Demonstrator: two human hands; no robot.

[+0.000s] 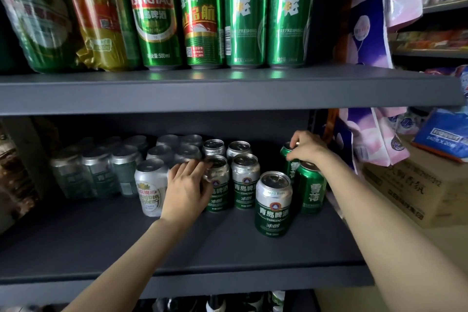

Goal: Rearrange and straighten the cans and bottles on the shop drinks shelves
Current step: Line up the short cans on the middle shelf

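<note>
- Dark grey lower shelf (pixel 101 248) carries the short cans; we see both bare hands reaching in over its front edge, hands well apart.
- Left hand (pixel 186 186) has its fingers curled over the top and left side of a green-and-silver Tsingtao can (pixel 217 192), gripping it, about mid-shelf.
- Second Tsingtao can (pixel 245 182) stands upright, touching the gripped one on its right; two silver-topped cans (pixel 238 148) stand right behind them.
- Front Tsingtao can (pixel 273 204) stands upright on its own, nearest the front edge, right of centre.
- Right hand (pixel 307 147) reaches toward the shelf's right rear corner, fingers curled down over the top of a rear green can (pixel 288 151), pinching its rim.
- Front green can (pixel 311 189) stands upright just in front of that one, under our right forearm, near the right edge.
- White can (pixel 150 186) stands just left of our left hand; it is blurred.
- Shrink-wrapped can packs (pixel 101 170) fill the left rear part of the shelf.
- Upper shelf (pixel 228 91) holds a row of tall green cans (pixel 244 12) along its front edge, upright; the leftmost ones look tilted, though lens distortion may cause that.
- Cardboard box (pixel 405 190) sits beyond the shelf's right end, with pink packs (pixel 374 134) above it.
</note>
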